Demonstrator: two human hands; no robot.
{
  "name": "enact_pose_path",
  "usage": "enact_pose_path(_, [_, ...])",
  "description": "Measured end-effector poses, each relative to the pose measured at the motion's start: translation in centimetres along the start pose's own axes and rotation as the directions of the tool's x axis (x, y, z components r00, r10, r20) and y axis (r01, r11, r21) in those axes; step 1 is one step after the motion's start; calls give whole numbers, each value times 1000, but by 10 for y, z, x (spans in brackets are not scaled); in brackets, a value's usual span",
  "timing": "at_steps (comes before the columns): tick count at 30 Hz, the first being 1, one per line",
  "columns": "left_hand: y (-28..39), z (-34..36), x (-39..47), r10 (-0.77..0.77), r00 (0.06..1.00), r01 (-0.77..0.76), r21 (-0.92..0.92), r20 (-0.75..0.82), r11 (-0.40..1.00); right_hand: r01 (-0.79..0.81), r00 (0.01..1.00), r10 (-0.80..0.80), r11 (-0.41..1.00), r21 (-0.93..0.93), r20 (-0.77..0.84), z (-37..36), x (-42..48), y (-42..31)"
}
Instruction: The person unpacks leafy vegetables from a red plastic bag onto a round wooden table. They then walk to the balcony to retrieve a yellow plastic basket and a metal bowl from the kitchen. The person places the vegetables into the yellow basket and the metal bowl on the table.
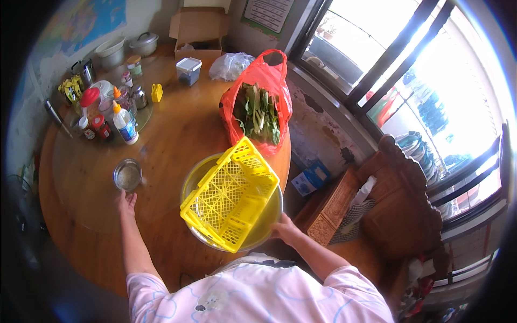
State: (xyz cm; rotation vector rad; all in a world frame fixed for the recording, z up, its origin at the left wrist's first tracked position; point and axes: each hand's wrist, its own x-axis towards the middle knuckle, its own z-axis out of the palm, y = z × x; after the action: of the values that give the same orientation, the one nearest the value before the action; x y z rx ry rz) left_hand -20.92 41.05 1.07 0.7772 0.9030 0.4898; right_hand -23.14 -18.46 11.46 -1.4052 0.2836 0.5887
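Observation:
My left hand [127,203] reaches to the near rim of a small metal bowl [127,174]. Its fingers are apart, and whether the fingertips touch the bowl is unclear. My right hand [284,229] grips the right rim of a large metal basin [270,234] at the table's near edge. Tilted across that basin lies a yellow plastic crate with lattice walls [231,194], its inside facing up. Beyond it, a red plastic bag [278,76] stands open around long leafy greens [258,113].
Jars and a white glue bottle with an orange cap [126,125] crowd the left of the round wooden table [169,161]. At the back are a lidded plastic tub [188,72], a clear bag [230,66] and a cardboard box [198,34]. A carved wooden chair [404,202] stands right.

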Motion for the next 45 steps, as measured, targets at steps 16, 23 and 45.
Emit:
enact_pose_path(16, [-110, 49, -336, 240, 929, -179, 228, -281, 957, -26, 919, 117, 971, -237, 376, -88, 98, -88])
enact_pose_path(23, [-86, 135, -425, 906, 423, -662, 680, -7, 315, 714, 698, -640, 585, -385, 323, -98, 213, -168])
enact_pose_path(45, [-171, 455, -288, 79, 740, -558, 543, 668, 627, 751, 660, -645, 585, -307, 386, -113, 262, -192])
